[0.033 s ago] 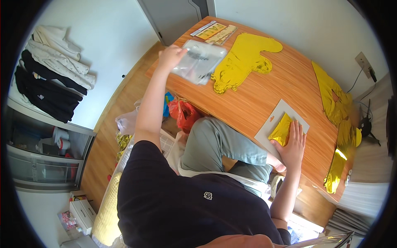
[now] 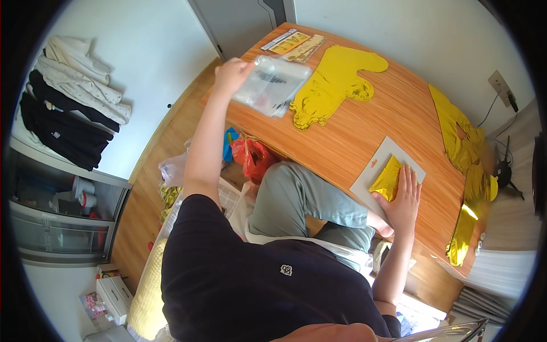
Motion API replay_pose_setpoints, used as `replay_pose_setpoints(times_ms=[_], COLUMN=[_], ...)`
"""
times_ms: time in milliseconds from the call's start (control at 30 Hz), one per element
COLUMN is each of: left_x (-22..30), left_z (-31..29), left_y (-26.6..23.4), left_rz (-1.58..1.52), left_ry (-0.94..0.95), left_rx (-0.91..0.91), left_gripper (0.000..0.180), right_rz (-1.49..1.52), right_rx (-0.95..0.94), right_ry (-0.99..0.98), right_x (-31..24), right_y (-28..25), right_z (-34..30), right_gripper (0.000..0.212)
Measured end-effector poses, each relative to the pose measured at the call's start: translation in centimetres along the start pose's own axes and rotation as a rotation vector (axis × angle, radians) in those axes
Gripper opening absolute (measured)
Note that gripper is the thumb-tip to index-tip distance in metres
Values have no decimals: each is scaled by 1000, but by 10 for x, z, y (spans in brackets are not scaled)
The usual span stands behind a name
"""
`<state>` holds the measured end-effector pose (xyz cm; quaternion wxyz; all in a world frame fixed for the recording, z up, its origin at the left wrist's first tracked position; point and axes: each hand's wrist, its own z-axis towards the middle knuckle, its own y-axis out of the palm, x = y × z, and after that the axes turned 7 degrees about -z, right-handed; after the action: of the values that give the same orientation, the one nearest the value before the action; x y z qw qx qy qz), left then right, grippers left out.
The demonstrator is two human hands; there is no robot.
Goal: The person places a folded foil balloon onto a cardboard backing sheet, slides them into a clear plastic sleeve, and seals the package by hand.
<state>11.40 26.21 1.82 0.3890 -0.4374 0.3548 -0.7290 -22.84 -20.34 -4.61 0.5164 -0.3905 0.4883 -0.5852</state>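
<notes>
My left hand (image 2: 232, 75) is closed at the near left corner of a clear plastic bag (image 2: 277, 86), which lies in a stack at the far left of the table. Its fingertips are partly hidden, and the bag looks slightly blurred. On the right, my right hand (image 2: 403, 195) rests flat with fingers stretched out. It presses on the edge of a folded gold foil balloon (image 2: 387, 175), which lies on a grey card (image 2: 383, 149) with a hang hole. Between my hands, farther back, a large flat gold foil balloon (image 2: 336, 74) is spread out.
More gold foil (image 2: 456, 134) hangs along the table's right edge, near a black device (image 2: 502, 174) with cables. Flat packets (image 2: 290, 43) lie at the far left of the wooden table (image 2: 410, 119). Below its near edge are a red plastic bag (image 2: 250, 159) and a white basket (image 2: 229, 196).
My left hand has shifted slightly to the left, and the clear plastic bag has moved a little with it. My right hand, the card and the folded foil stay in place.
</notes>
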Motion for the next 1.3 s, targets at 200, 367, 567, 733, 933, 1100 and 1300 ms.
replay_pose_setpoints(times_ms=[200,367,567,733,933,1100,1300], left_x=[114,191,258,254,220,215,241], left_z=[-21,-74,-122,-133,-133,-144,-160], left_y=[-58,-31,30,56,70,87,108], left_rz=[-183,35,122,75,-103,-270,-188], left_ry=[23,127,136,154,781,816,795], left_rx=[129,-102,-339,-624,-625,-717,-638], left_gripper=[29,33,76,75,54,71,88], right_rz=[-4,23,35,29,17,-20,-54], right_rx=[-58,-43,-20,-33,-25,-12,-18], right_ry=[51,19,47,61,61,130,211], right_x=[4,0,1,2,0,-7,-9], right_y=[-7,-8,-6,-6,-4,1,3], right_z=[-2,4,4,2,1,11,22], right_gripper=[115,115,115,116,117,116,113])
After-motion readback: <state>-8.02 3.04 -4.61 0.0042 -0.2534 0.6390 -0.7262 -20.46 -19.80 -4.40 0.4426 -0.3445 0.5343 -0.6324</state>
